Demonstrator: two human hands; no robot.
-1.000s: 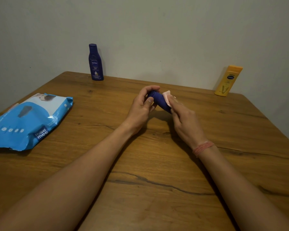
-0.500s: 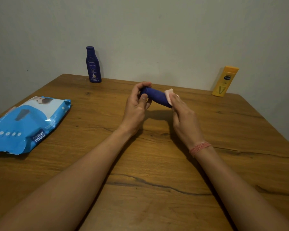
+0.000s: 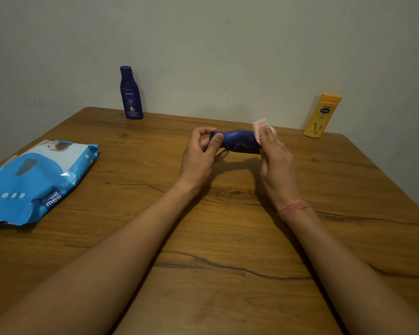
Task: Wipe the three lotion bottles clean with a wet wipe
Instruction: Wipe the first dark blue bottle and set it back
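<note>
A dark blue lotion bottle [image 3: 240, 141] lies sideways in the air above the middle of the wooden table [image 3: 215, 238]. My left hand [image 3: 201, 158] pinches its left end between thumb and fingers. My right hand [image 3: 276, 163] holds a whitish wet wipe [image 3: 260, 125] against the bottle's right end. A second dark blue Nivea bottle [image 3: 130, 94] stands upright at the back left by the wall. A yellow lotion bottle [image 3: 322, 116] leans at the back right corner.
A blue pack of wet wipes [image 3: 36, 180] lies flat near the table's left edge. A grey wall [image 3: 228, 49] rises directly behind the table. The right wrist wears a pink thread band [image 3: 293, 209].
The held bottle has turned from pointing toward me to lying level and sideways. The wipe has slid along it toward the right end. Both hands rose slightly.
</note>
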